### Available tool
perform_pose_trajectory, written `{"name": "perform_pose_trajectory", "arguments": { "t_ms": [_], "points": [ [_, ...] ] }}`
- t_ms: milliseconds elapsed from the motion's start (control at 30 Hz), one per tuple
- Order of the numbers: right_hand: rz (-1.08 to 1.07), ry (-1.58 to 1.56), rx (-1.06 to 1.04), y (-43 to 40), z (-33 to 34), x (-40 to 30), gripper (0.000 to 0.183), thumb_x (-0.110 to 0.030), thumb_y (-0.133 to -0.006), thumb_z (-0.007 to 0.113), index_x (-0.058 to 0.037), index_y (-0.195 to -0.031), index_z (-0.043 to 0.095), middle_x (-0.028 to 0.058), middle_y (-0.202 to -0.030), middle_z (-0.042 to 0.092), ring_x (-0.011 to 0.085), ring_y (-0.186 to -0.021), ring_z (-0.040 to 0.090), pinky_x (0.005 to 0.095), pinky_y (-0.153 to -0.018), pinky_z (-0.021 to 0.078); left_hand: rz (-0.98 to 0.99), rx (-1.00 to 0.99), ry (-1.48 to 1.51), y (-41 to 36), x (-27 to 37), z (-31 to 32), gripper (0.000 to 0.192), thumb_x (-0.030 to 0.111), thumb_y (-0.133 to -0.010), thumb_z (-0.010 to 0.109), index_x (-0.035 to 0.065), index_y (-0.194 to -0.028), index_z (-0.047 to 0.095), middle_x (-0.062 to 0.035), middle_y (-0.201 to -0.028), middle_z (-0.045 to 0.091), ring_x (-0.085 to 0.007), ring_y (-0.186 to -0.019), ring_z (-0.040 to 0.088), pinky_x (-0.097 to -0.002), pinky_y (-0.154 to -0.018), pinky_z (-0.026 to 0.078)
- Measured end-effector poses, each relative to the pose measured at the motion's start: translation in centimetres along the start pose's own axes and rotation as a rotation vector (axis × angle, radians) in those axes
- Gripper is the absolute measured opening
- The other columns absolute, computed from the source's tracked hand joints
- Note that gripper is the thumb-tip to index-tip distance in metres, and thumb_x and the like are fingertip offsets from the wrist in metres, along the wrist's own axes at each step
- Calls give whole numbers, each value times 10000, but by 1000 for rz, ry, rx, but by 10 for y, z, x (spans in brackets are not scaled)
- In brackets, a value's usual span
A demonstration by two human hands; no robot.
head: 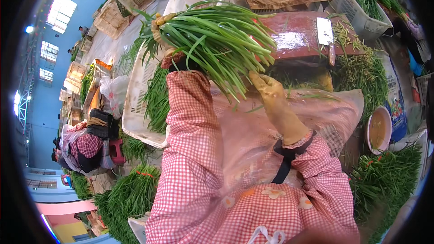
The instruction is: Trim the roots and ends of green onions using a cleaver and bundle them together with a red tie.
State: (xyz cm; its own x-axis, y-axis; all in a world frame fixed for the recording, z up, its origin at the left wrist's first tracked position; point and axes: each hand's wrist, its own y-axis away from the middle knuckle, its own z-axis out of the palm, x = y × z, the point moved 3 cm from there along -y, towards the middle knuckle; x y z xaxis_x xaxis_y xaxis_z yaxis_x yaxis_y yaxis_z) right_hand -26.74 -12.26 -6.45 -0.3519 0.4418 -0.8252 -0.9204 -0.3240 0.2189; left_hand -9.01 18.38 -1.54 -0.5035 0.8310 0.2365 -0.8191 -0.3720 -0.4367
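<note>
A loose bundle of long green garlic chives (213, 37) is in my left hand (162, 28), which wears a tan rubber glove. That hand grips the bundle near its leafy end, and the pale stem ends fan out to the right and downward. My right hand (271, 91), gloved the same way, is just below the stem ends with fingers drawn together. Whether it pinches a stem is unclear. Beyond the bundle lies a reddish-brown board (291, 30), wet on top. A cleaver (324, 31) with a wooden handle rests at its right side, beside short cut stem ends (344, 37).
A white plastic crate (135, 108) with chives stands left; another crate (359, 17) is far right. Trimmings (359, 71) pile below the board's right end. A basin (378, 130) holds brownish liquid. Tied chive bundles (386, 176) lie lower right. Another person (84, 145) sits left.
</note>
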Motion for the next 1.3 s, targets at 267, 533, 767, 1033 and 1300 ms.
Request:
{"name": "perform_pose_trajectory", "arguments": {
  "t_ms": [267,533,767,1033,1300],
  "points": [
    [-46,194,67,-11,-12,3,360,-337,-935,652,22,-929,674,87,-809,704,148,-678,661,266,-626,529,-74,47,-108,2,2,17,224,333,-934,564,113,-969,581,7,-749,580,-175,-690,527,-371,-689,477],
    [-93,237,71,-13,-31,-4,373,-327,-934,650,20,-796,651,87,-711,664,128,-605,622,248,-547,496,-71,223,-396,-2,-12,51,239,371,-955,525,136,-924,552,-4,-734,569,-159,-620,551,-339,-578,507],
    [102,1169,215,-5,-124,-8,230,-247,-867,699,-20,-832,675,121,-768,688,240,-653,650,344,-631,520,-70,318,-509,2,-27,74,270,309,-967,474,91,-824,545,-38,-735,581,-182,-601,552,-316,-590,515],
    [-679,991,248,12,-51,-84,341,-332,-867,673,-18,-1000,697,171,-972,698,318,-884,674,391,-773,517,-156,344,-689,15,-35,104,334,343,-960,409,104,-801,579,-75,-697,619,-234,-578,609,-375,-573,543],
    [-299,837,114,-35,-6,-80,282,-255,-891,667,12,-981,679,143,-863,696,192,-782,655,313,-693,500,-102,403,-737,19,-43,108,304,324,-961,418,119,-806,581,-40,-724,604,-202,-594,577,-337,-589,504]
  ]
}}
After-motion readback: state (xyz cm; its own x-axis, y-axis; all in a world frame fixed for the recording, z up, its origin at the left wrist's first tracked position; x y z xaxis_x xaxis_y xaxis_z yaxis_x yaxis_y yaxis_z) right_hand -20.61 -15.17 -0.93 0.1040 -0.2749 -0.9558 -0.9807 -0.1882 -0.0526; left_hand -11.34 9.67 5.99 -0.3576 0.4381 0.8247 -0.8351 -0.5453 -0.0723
